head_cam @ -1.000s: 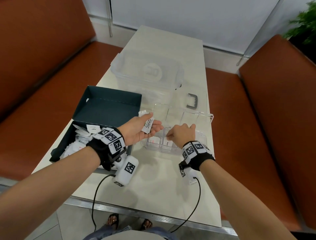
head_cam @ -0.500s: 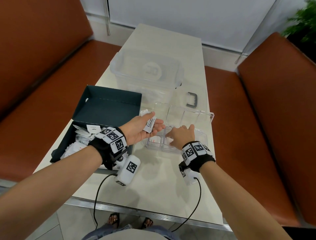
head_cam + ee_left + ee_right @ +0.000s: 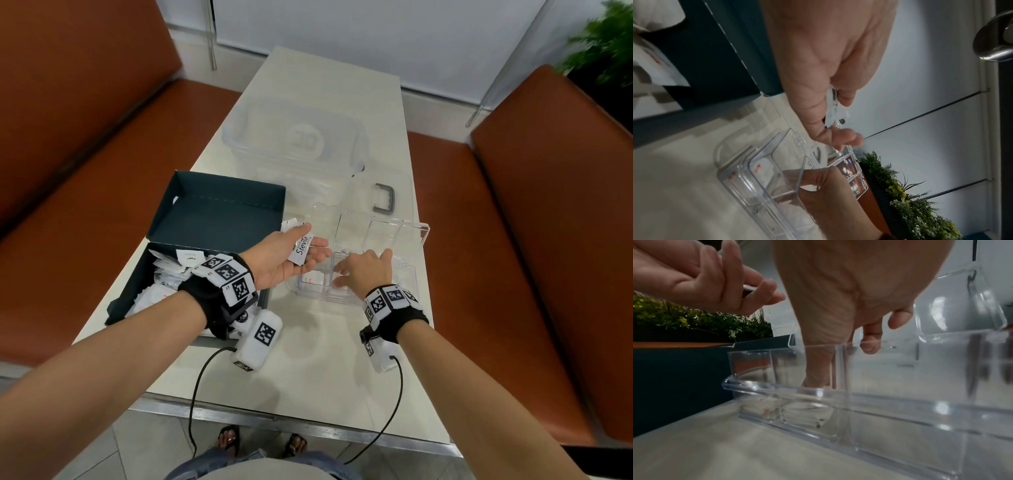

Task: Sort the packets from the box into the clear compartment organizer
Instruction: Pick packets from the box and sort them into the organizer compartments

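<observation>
1. Since a second ago, both hands have barely shifted; the right hand [image 3: 364, 270] has dipped slightly deeper into the clear plastic compartment organizer [image 3: 407, 277].
2. One left hand [image 3: 284, 255], palm up with the thumb curled over, pinches one white paper "Stevia" packet [image 3: 302, 251]; a second white packet edge [image 3: 289, 224] shows behind its thumb.
3. Just right of that grip, the right hand's fingers [image 3: 813, 379] reach down into one near compartment; whether they hold anything cannot be told.
4. One white packet with red print [image 3: 310, 278] lies in the compartment left of those fingers.
5. Left of the left wrist, one dark teal cardboard box [image 3: 219, 209] holds many white packets [image 3: 164, 274], too jumbled to count.
</observation>
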Available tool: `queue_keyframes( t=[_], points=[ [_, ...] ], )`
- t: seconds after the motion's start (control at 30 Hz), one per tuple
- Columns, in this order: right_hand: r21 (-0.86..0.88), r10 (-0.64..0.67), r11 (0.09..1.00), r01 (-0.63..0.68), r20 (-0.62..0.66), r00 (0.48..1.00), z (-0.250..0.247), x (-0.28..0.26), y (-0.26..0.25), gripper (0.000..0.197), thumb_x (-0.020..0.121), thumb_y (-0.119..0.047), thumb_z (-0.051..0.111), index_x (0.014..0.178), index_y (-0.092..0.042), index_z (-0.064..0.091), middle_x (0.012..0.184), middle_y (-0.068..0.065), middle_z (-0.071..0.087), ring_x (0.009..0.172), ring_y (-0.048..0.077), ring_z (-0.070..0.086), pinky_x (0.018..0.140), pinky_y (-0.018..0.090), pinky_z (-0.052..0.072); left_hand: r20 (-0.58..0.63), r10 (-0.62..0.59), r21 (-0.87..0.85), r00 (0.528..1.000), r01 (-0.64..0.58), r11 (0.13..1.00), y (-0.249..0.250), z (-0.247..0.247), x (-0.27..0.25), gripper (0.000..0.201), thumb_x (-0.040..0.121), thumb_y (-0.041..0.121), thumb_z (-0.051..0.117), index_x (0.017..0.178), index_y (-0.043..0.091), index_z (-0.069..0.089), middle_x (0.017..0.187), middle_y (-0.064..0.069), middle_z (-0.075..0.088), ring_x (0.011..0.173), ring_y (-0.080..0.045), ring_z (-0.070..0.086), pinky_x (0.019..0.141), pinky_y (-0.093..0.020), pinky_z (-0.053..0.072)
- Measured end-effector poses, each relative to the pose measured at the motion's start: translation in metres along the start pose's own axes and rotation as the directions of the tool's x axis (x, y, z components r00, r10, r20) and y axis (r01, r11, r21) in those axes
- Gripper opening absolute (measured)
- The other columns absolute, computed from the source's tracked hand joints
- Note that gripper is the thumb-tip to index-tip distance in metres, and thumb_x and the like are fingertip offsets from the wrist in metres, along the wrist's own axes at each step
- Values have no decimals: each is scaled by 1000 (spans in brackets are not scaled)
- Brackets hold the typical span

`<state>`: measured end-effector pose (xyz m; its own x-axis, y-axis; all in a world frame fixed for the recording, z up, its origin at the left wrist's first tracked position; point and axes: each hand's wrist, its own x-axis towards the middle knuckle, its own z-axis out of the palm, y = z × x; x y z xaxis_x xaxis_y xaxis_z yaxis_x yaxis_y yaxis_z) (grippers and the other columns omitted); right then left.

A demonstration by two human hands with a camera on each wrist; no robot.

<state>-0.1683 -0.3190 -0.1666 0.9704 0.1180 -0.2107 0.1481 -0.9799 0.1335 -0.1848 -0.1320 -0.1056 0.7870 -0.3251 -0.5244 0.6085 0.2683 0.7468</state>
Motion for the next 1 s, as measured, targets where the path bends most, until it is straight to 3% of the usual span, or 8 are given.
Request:
queue_keyframes(
  t=[0.23, 0.33, 0.53, 0.8, 1.0],
  points=[
    [-48, -25, 998, 26, 29, 999, -4, 0, -3, 26, 88, -55, 52, 100, -39, 68, 96, -8, 66, 105, 22, 53, 96, 47, 24, 10, -1, 0, 1000, 1, 1000, -1, 2, -3, 43, 103, 33, 44, 112, -3, 65, 99, -16, 74, 66, -11, 70, 62, -20, 56],
    [-10, -25, 1000, 26, 20, 999, -6, -2, 2, 23, 90, -50, 52, 109, -45, 65, 100, -9, 67, 106, 22, 53, 95, 46, 24, 6, -1, 0, 1000, 1, 1000, 0, 2, -4, 43, 103, 33, 43, 113, -3, 65, 99, -15, 74, 65, -11, 69, 61, -19, 56],
    [-8, -20, 1000, 21, 65, 998, -8, 0, 4, 30, 83, -50, 64, 112, -45, 63, 105, -14, 67, 107, 19, 53, 96, 47, 23, 5, -2, 6, 1000, 2, 1000, 0, 2, -6, 43, 103, 33, 43, 113, -3, 64, 102, -16, 73, 65, -11, 69, 60, -18, 56],
    [23, 55, 998, -55, -7, 998, 4, 2, -4, 28, 79, -57, 63, 103, -43, 67, 95, -12, 68, 103, 20, 52, 93, 47, 22, 6, -5, 4, 1000, 5, 1000, -1, 2, -9, 43, 103, 33, 43, 113, -2, 65, 101, -15, 73, 65, -11, 68, 61, -19, 56],
    [13, 42, 999, -42, 21, 999, 1, 3, -4, 33, 79, -62, 60, 107, -47, 65, 101, -14, 67, 106, 20, 53, 96, 49, 22, 8, -2, 4, 1000, 2, 1000, 0, 2, -12, 43, 103, 33, 43, 113, -3, 65, 99, -15, 73, 65, -11, 68, 60, -19, 56]
  ],
)
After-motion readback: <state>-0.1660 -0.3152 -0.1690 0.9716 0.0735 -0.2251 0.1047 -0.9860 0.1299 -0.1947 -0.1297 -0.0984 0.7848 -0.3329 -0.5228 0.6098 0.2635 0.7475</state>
